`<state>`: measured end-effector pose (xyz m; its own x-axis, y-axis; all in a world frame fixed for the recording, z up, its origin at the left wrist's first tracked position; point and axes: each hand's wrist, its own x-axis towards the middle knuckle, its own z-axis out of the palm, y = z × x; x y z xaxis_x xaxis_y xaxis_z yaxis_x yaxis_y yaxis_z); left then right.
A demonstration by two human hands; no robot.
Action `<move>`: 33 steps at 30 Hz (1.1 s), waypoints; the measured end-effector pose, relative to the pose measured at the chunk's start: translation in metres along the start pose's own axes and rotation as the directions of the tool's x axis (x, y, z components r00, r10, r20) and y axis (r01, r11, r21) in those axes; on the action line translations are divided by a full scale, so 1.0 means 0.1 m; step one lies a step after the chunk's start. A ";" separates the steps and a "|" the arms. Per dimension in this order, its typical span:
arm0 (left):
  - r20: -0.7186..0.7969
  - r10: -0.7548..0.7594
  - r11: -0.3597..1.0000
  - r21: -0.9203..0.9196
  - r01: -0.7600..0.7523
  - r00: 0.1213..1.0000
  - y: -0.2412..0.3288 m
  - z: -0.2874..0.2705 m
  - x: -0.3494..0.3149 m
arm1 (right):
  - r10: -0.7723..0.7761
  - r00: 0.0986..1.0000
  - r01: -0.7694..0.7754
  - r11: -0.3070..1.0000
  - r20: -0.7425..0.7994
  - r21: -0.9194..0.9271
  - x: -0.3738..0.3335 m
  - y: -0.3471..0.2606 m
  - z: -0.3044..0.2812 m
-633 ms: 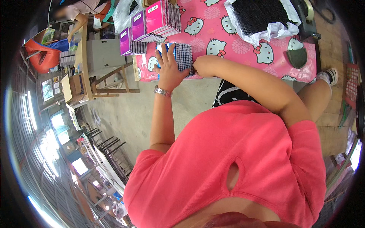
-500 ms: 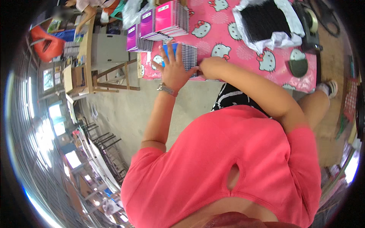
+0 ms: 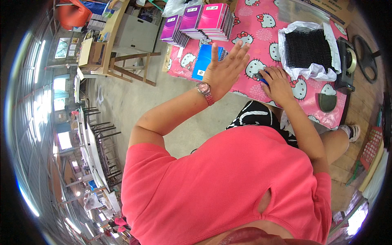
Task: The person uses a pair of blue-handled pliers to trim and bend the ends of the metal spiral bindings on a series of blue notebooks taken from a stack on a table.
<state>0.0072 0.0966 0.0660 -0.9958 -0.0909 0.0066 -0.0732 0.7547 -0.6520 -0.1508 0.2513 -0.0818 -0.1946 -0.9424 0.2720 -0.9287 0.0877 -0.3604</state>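
My left hand (image 3: 226, 70), with a watch on its wrist, is open, its fingers spread. It hovers at the right side of a blue spiral notebook (image 3: 202, 62) on the table's near left part, partly covering it. Farther right, my right hand (image 3: 279, 86) rests low at the tabletop, its fingers curled over a small tool with blue and dark parts (image 3: 263, 79). Most of that tool is hidden under the fingers. Behind the blue notebook stand stacks of spiral notebooks, two purple stacks (image 3: 170, 27) and a pink stack (image 3: 210, 17).
A pink patterned cover (image 3: 254, 27) lies over the table. Black wire combs (image 3: 308, 48) sit in white paper at the right, beside a tape dispenser (image 3: 347, 67). A dark green rounded pad (image 3: 327, 103) lies near the front edge. A wooden trestle (image 3: 132, 69) stands left.
My left hand has shifted right off the blue notebook's cover. My right hand has moved right, away from the notebook's spiral edge, with the small tool under its fingers. The view has shifted too.
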 end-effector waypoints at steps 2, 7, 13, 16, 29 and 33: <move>0.127 -0.020 0.990 -0.139 0.038 0.992 -0.05 -0.06 0.03 | 0.002 1.000 -0.002 1.000 -0.018 0.006 -0.02 0.04 -0.01; 0.300 -0.674 0.006 -0.911 0.412 0.675 -0.63 1.12 -0.67 | -0.007 0.996 0.009 1.000 -0.084 0.020 -0.01 -0.03 0.02; 0.824 -0.033 -0.966 -0.173 0.195 0.566 -0.08 1.43 -1.04 | 0.023 0.995 -0.020 0.999 -0.096 0.028 -0.05 0.08 0.02; 0.836 -0.128 -0.955 -0.250 0.162 0.534 0.07 1.36 -1.02 | 0.052 0.993 -0.048 0.998 -0.110 0.034 -0.07 0.03 0.04; 0.867 0.044 -0.934 0.212 -0.287 0.496 1.14 0.56 -0.34 | 0.300 0.911 -0.297 0.953 -0.285 0.055 -0.44 0.08 0.00; 0.807 0.047 -0.909 0.278 -0.309 0.589 1.25 0.47 0.01 | 0.305 0.886 -0.305 0.951 -0.348 0.056 -0.43 0.07 -0.03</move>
<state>-0.0003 0.1605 -0.0510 -0.5459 -0.5428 -0.6383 0.3896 -0.8389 0.3801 -0.1495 0.2938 -0.0929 -0.5656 -0.6963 0.4419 -0.8059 0.3528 -0.4755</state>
